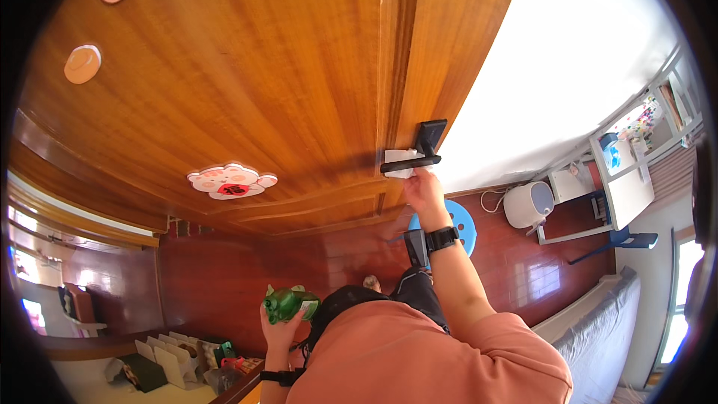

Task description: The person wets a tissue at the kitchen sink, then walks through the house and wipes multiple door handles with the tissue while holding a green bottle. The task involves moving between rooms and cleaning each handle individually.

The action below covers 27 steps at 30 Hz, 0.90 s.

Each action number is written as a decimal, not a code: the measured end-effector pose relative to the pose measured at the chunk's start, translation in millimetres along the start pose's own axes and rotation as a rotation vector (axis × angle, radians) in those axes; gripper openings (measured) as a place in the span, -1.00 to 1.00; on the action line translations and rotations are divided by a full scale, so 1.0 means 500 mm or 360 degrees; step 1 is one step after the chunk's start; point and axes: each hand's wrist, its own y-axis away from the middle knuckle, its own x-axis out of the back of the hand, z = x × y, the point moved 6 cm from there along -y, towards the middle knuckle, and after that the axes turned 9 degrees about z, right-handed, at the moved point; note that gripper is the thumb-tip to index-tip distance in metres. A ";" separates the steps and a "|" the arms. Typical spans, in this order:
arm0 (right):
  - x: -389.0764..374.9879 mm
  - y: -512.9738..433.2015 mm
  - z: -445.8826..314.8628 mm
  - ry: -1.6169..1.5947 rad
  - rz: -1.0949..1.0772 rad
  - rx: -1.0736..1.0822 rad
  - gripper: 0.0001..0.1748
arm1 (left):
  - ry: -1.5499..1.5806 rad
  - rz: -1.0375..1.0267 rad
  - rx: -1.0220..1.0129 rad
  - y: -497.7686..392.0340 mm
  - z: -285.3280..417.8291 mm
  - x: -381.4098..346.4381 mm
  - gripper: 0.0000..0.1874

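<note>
My right hand [423, 195] pinches a white wipe or tissue [397, 155] against the black lever handle [412, 165] of a wooden door [291, 84]. Part of the wipe shows behind the lever, and part lies under my fingers. Down by my waist, my left hand [279, 332] is wrapped around a green plastic bottle [286, 304] with a label on its side. The bottle's top points away from my body. Pink cartoon cat stickers, one of them low on the panel [231, 181], decorate the door.
A round blue stool [464, 221] stands below my right forearm. Further right are a white bin [525, 206], a white desk [629, 196] and a covered bed or mattress [597, 331]. At lower left, a surface holds white organizers [171, 359] and bags.
</note>
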 end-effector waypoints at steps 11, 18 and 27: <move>0.036 0.041 -0.280 0.0701 0.0356 0.1369 -0.61 | 0.0006 0.0074 -0.0138 0.004 -0.003 0.010 -0.24; -0.478 0.301 -0.276 0.1594 -0.0428 0.2559 -0.61 | -0.0186 0.0246 -0.0362 -0.006 0.015 0.020 -0.33; -0.574 0.386 -0.131 0.1556 -0.0610 0.3182 -0.41 | 0.0371 0.0349 -0.0193 0.027 -0.038 0.030 -0.32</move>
